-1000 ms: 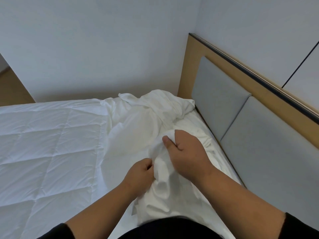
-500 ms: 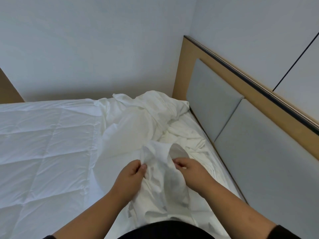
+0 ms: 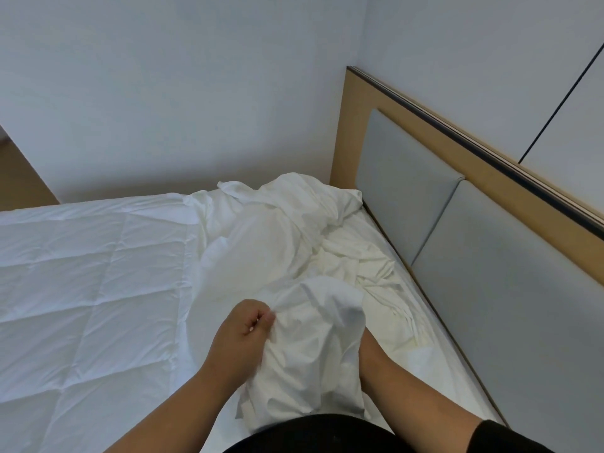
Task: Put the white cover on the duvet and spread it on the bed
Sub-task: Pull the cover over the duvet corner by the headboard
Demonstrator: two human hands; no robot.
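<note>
The white quilted duvet (image 3: 81,289) lies flat across the left of the bed. The thin white cover (image 3: 277,230) is bunched in a rumpled heap toward the headboard end, with a fold of it lifted in front of me. My left hand (image 3: 243,331) pinches an edge of that fold between thumb and curled fingers. My right hand is hidden inside the cover; only its wrist and forearm (image 3: 379,364) show, going in under the raised cloth (image 3: 327,308).
A padded grey headboard (image 3: 457,256) with a wooden frame runs along the right side. A pale wall (image 3: 163,93) closes the far side of the bed. A strip of wooden floor (image 3: 19,184) shows at far left.
My right hand has let go of the cover's outside and slid in under the fold, out of sight. My left hand keeps its pinch and has shifted slightly.
</note>
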